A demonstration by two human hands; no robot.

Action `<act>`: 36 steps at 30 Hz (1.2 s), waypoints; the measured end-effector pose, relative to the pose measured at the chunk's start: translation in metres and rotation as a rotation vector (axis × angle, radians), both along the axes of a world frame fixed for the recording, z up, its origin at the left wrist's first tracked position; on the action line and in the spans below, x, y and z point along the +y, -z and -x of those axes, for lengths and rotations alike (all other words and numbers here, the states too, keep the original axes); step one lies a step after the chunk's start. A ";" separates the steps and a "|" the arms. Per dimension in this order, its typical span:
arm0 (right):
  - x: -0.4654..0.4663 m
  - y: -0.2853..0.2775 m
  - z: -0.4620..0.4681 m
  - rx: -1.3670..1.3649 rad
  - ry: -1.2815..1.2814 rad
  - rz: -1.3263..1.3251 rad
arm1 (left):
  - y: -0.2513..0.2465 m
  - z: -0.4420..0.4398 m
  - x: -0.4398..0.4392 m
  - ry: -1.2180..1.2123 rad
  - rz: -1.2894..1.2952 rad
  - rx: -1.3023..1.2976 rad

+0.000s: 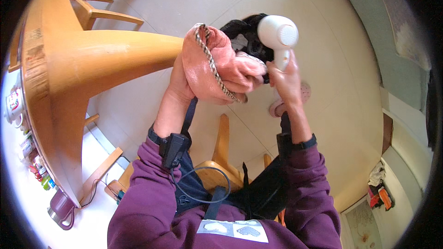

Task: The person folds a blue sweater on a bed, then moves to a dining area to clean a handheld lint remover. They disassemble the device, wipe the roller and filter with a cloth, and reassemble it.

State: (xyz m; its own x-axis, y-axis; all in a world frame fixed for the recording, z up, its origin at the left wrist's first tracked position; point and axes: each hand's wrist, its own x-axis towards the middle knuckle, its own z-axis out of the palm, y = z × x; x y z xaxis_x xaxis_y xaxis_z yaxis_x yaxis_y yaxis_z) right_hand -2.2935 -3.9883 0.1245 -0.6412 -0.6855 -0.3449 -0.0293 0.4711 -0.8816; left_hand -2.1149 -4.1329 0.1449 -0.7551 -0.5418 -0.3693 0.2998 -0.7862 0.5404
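Observation:
My left hand (183,79) holds up a bunched pink cloth item (200,72) with a black-and-white braided trim; its fingers are mostly hidden under the fabric. In my right hand (285,79) is a white hair dryer (278,33), gripped by its handle, its head just right of the cloth. Behind the two lies a dark heap of fabric (245,27) with a grey patch in it. Whether the dryer is running cannot be told.
A wooden table (62,93) reaches in from the left, bearing a purple kettle (64,207) and several small items. Wooden chairs (100,14) stand beyond it. A sofa (391,34) is on the right. My pink shoe (277,107) is on the tiled floor.

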 end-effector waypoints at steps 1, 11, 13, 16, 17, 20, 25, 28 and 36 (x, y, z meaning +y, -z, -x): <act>0.003 -0.002 0.000 -0.194 0.080 -0.016 | 0.001 -0.003 -0.001 -0.068 0.034 -0.042; 0.010 -0.001 -0.068 -1.323 0.129 0.286 | -0.018 -0.016 -0.006 -0.174 -0.286 0.431; 0.009 -0.006 -0.089 -1.385 0.108 0.207 | -0.020 -0.017 -0.007 -0.164 -0.298 0.442; 0.013 -0.014 -0.112 -1.547 0.103 0.346 | -0.020 -0.019 -0.007 -0.151 -0.297 0.417; 0.016 -0.017 -0.118 -1.576 0.116 0.395 | -0.020 -0.019 -0.006 -0.135 -0.284 0.402; 0.022 -0.016 -0.124 -1.499 0.197 0.330 | -0.018 -0.023 -0.013 -0.011 -0.297 0.308; 0.030 0.001 -0.119 -1.034 0.293 0.063 | -0.002 -0.018 -0.021 0.155 -0.341 -0.019; 0.030 0.017 -0.103 -0.723 0.368 0.162 | 0.008 -0.009 -0.019 0.112 -0.171 -0.271; 0.011 0.029 -0.050 -0.522 0.252 0.055 | -0.002 -0.005 -0.011 0.177 -0.025 -0.203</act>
State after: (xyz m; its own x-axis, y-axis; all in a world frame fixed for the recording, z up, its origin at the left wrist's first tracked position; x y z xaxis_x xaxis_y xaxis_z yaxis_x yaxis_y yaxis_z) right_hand -2.2430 -3.9774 0.0950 -0.5410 -0.5598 -0.6276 0.5229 0.3606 -0.7724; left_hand -2.1102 -4.1442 0.1473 -0.7459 -0.3970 -0.5348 0.0440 -0.8305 0.5552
